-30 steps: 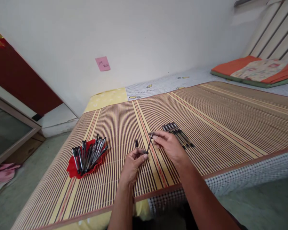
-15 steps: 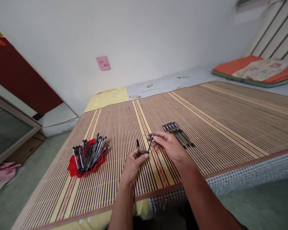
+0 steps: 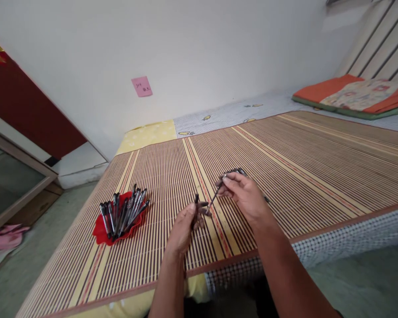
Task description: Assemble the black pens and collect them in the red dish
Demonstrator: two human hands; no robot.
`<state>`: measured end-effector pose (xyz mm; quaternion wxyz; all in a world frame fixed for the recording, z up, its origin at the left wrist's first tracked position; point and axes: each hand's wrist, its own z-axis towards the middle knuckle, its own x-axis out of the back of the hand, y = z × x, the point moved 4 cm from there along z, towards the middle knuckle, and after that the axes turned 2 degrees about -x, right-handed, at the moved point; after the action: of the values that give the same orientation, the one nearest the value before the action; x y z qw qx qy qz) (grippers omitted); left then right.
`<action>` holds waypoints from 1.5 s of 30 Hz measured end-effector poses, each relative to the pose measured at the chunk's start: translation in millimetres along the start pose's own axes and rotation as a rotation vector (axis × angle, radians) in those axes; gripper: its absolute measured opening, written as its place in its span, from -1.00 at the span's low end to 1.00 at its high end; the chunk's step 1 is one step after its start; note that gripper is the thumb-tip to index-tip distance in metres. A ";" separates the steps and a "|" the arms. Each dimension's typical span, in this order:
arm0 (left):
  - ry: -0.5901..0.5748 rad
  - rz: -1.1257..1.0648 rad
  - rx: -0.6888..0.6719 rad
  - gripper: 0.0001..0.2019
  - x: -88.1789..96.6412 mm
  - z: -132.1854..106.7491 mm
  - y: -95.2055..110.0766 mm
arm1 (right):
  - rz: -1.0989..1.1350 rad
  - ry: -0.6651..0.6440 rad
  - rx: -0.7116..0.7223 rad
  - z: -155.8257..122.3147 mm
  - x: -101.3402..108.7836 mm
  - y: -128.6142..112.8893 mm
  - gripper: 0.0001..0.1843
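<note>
Over the striped bamboo mat (image 3: 301,159), my right hand (image 3: 243,194) pinches a thin dark pen (image 3: 215,198) by its upper end, the pen slanting down to the left. My left hand (image 3: 185,223) is closed, its fingertips pinching a small black pen cap (image 3: 197,199) that points up, close to the pen's lower tip. Behind my right hand lies a row of several black pens (image 3: 234,171), mostly hidden by the hand. A red dish (image 3: 101,232) with several black pens (image 3: 124,212) sits to the left.
The mat covers a bed with a checked sheet (image 3: 334,240) along its near edge. An orange and green folded cushion (image 3: 354,95) lies at the far right. A pink note (image 3: 141,86) is stuck on the white wall. Floor lies to the left.
My right hand has moved right and farther away with the pen, covering the pen row. My left hand has picked up the cap that lay on the mat and shifted slightly right.
</note>
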<state>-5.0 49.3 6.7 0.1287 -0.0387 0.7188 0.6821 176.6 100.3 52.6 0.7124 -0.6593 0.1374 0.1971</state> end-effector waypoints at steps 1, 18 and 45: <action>-0.011 0.028 0.005 -0.52 0.0 -0.5 -0.1 | 0.025 0.030 0.029 -0.4 4.1 -5.5 -0.73; -0.076 0.195 -0.045 -0.62 -3.7 0.3 4.8 | 0.043 0.170 0.207 -5.2 7.7 -24.2 -0.83; -0.073 0.194 -0.051 -0.66 -5.2 -1.9 8.0 | 0.013 0.124 0.190 -9.1 4.2 -30.9 -0.85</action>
<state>-2.1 47.3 15.8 0.0873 0.0526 0.6965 0.7103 195.2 90.0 77.2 0.7607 -0.5987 0.2034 0.1466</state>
